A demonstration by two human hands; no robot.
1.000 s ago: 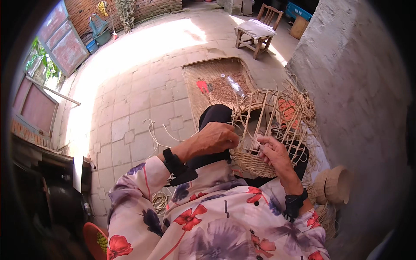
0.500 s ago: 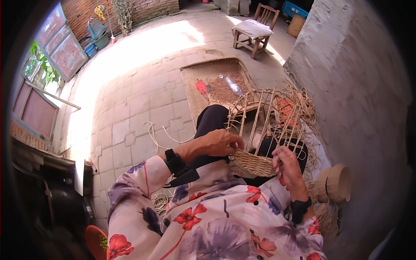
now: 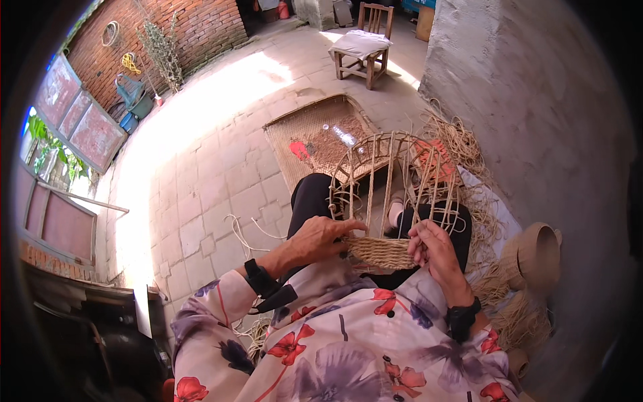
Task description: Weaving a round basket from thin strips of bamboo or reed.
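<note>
A half-woven wicker basket (image 3: 380,252) rests on my lap. Its near side is a tight woven band, while bare upright stakes curve away to a rim at the far side. My left hand (image 3: 325,238) grips the left end of the band, thumb stretched along its top edge and fingers partly hidden behind it. At the right end, my right hand (image 3: 434,249) is closed with fingertips pinched at the base of a stake, against the weave. Any loose strand between those fingertips is too small to make out.
Beyond my knees lies a flat woven tray (image 3: 278,134) bearing brown grains, a clear plastic bottle (image 3: 344,135) and a red item (image 3: 299,150). Loose strands (image 3: 455,144) heap beside the wall on my right, near round woven containers (image 3: 539,254). A wooden chair (image 3: 365,50) stands farther off.
My view has tilted up and shifted right. My left hand has flattened somewhat, its thumb now along the woven edge. My right hand's fingertips have moved in to the top of the weave.
</note>
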